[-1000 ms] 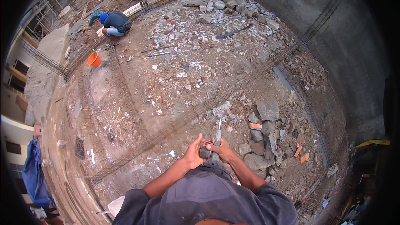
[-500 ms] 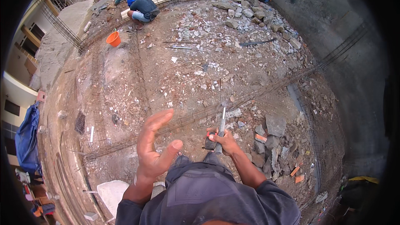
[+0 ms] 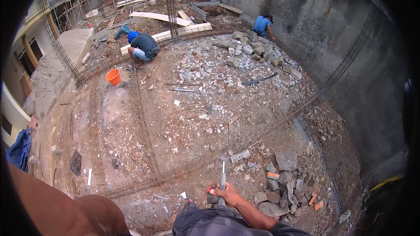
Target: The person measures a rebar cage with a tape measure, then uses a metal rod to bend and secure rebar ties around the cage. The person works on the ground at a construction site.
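Observation:
My right hand is closed round two things at once, low in the middle. One is a black and red tape measure, under my thumb. Beside it is a long tool with a grey grip and a bright metal shaft pointing away from me; its far end is too unclear to name. My left arm and hand loom large and close at the lower left, with the fingers not distinguishable. Below my right hand, one of my feet shows on the rubble-strewn ground.
A long rebar cage crosses the ground ahead of me. Broken stones lie at the right, and more stones far off. An orange bucket stands near a crouching person; another person is by the concrete wall.
The view has tipped upward, showing more of the far site. My left hand, open with fingers stretched earlier, has come up close at the lower left. My right hand keeps its hold.

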{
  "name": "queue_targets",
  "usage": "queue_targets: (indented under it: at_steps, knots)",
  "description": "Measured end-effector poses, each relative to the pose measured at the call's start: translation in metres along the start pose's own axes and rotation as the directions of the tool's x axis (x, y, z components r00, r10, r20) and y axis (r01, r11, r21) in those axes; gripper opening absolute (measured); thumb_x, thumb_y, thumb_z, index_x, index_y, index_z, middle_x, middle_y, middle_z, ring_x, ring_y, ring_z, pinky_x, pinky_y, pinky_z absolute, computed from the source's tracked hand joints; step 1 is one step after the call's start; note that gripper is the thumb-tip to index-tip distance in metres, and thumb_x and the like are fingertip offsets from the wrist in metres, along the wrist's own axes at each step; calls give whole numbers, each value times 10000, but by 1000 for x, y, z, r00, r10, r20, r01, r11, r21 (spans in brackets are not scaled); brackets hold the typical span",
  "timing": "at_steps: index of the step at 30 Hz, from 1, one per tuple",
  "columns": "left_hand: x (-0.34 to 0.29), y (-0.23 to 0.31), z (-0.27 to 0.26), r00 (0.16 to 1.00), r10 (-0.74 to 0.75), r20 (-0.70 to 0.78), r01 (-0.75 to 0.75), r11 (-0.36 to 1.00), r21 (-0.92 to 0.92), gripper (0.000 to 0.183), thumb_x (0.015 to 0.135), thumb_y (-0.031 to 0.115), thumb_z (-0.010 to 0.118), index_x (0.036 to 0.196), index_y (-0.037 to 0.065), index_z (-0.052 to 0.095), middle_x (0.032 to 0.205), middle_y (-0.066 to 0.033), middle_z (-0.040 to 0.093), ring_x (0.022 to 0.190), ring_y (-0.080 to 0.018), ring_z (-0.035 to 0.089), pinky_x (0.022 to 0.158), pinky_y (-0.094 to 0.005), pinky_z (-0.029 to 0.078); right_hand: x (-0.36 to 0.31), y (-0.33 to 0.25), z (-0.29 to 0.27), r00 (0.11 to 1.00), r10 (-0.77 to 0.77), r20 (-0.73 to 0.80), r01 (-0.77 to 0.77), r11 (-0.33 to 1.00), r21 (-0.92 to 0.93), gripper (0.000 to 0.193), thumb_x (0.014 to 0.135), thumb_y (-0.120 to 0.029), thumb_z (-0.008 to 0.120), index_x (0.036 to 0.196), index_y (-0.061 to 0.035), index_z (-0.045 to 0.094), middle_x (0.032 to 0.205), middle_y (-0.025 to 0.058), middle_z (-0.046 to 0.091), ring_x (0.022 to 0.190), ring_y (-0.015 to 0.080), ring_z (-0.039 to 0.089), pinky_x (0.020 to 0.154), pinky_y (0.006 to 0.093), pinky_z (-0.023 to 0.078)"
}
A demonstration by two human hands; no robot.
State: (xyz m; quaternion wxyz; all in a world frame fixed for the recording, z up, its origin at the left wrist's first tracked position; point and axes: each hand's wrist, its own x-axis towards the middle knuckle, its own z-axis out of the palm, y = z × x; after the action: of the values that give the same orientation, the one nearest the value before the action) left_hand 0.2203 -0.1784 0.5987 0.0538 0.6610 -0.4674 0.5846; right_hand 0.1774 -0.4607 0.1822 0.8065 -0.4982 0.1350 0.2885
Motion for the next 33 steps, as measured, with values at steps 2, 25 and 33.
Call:
queue_targets:
  at_steps: [2, 25, 33]
  knots:
    - [8, -1, -41, 996, 1, 87, -8, 996, 84, 728, 999, 582, 537, 1497, 74, 384, 1519, -277, 397, 1354, -419, 479, 1100, -555, 438, -1, 5, 25, 987, 159, 15, -157, 984, -80, 202, 871, -17, 805, 943, -28, 617, 1274, 180, 673, 1066, 240, 724, 922, 410, 589]
    - [0, -21, -22, 997, 36, -71, -41, 996, -76, 530, 999, 429, 640, 1360, 68, 497, 1419, -218, 497, 1255, -338, 550, 1032, -481, 484, 5, 12, 19, 999, 7, -54, -2, 996, 93, 342, 885, -26, 785, 1165, 46, 603, 1045, 132, 702, 871, 213, 720, 778, 401, 638]
    - [-49, 21, -6, 858, -422, -293, 325, 888, -327, 462, 999, 376, 676, 1312, 66, 536, 1385, -197, 532, 1221, -310, 575, 1008, -456, 500, -1, 19, 25, 998, 38, -51, -31, 992, 123, 377, 867, -52, 807, 1182, 27, 613, 1029, 110, 690, 894, 205, 712, 790, 393, 634]
